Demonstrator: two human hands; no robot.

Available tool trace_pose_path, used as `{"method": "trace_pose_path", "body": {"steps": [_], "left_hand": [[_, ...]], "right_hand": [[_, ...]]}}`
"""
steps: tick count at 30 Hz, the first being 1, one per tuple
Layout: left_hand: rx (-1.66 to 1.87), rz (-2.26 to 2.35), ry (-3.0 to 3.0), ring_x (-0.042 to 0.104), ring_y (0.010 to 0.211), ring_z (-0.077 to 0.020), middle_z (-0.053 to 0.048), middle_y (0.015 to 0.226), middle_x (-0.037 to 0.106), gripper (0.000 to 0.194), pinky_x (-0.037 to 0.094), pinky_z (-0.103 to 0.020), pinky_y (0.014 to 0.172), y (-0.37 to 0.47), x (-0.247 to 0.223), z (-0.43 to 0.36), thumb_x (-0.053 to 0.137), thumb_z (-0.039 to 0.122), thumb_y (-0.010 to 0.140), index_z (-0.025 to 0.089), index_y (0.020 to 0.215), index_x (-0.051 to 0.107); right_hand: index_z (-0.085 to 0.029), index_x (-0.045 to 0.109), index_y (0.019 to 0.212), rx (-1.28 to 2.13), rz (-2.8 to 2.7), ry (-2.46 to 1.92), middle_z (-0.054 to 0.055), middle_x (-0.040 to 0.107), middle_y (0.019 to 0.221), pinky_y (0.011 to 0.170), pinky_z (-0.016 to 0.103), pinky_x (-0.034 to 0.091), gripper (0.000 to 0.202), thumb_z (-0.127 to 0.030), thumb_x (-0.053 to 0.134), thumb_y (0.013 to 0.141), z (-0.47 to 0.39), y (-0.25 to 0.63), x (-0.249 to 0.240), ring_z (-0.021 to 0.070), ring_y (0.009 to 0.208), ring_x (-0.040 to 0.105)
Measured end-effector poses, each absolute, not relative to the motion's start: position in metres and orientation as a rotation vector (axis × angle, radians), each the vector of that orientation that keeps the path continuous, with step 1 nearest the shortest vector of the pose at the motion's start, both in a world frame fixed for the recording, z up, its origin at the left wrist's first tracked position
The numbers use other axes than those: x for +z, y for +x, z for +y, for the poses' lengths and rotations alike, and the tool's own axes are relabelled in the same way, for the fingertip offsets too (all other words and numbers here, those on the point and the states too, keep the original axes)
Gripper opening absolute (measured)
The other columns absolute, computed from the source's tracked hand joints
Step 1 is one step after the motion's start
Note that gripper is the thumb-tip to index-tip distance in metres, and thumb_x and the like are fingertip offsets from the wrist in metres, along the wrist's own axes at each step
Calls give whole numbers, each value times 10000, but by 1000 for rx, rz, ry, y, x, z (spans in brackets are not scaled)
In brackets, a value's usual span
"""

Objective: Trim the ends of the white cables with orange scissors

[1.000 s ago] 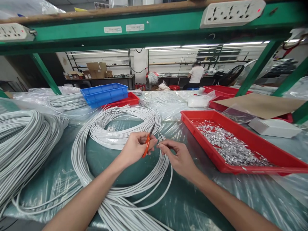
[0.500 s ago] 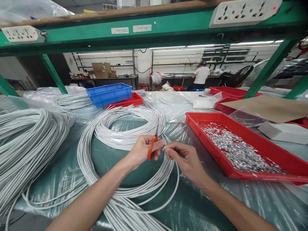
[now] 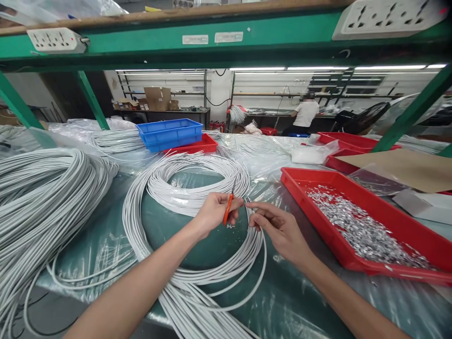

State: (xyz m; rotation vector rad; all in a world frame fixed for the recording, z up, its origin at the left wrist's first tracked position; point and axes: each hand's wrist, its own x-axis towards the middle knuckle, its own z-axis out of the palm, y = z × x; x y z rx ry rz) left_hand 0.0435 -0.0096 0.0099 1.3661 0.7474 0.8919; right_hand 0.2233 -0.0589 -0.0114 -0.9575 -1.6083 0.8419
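Note:
My left hand [image 3: 215, 214] is closed around a pair of orange-handled scissors [image 3: 229, 209], whose dark, narrow tip points up. Close beside it, my right hand [image 3: 282, 233] has its index finger stretched towards the left fingertips, while the thumb and other fingers are bent round the end of a white cable [image 3: 265, 256]. Part of that end is hidden by the fingers. Beneath both hands lies a large coil of white cables [image 3: 131, 226], with a smaller coil [image 3: 169, 200] behind. Tiny light scraps [image 3: 230, 226] are on the green table below my left hand.
On the right stands a red tray [image 3: 318, 235] of small silvery metal pieces. A thick cable bundle [image 3: 70, 202] fills the left. Farther back are a blue bin [image 3: 169, 134], a green overhead beam [image 3: 148, 49] and a person in a white shirt [image 3: 306, 114].
My hands have drawn slightly apart, and my right index finger has straightened. Light scraps now show below my left hand. The whole view has shifted, with most things appearing farther right.

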Motion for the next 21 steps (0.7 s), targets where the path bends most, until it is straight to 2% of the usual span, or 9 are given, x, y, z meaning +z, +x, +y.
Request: {"method": "trace_pose_path", "body": {"steps": [4, 11, 15, 21], "left_hand": [[870, 806, 1503, 498, 468, -90, 8, 586, 553, 408, 352, -221, 479, 41, 11, -9, 665, 525, 764, 138, 687, 564], [904, 1068, 2241, 267, 537, -89, 54, 540, 334, 412, 208, -245, 511, 33, 13, -13, 568, 452, 839, 181, 591, 382], [797, 1100, 2399, 203, 547, -102, 54, 536, 314, 392, 171, -265, 520, 33, 14, -15, 548, 414, 836, 189, 586, 347], [723, 1076, 2432, 197, 560, -111, 51, 539, 308, 356, 168, -269, 529, 34, 14, -18, 526, 363, 841, 191, 592, 339]], "right_hand": [[-157, 670, 1063, 885, -1529, -982, 36, 685, 694, 625, 286, 528, 296, -375, 636, 866, -59, 221, -8, 159, 642, 638], [-145, 695, 1006, 913, -1407, -976, 44, 723, 689, 652, 304, 562, 323, -404, 697, 813, -54, 228, -7, 157, 618, 657], [-144, 704, 951, 925, -1362, -977, 61, 739, 689, 655, 331, 576, 344, -433, 738, 770, -53, 230, -7, 178, 615, 676], [-131, 711, 954, 912, -1362, -983, 66, 735, 676, 653, 336, 571, 354, -432, 738, 771, -55, 229, -4, 183, 616, 680]]}}
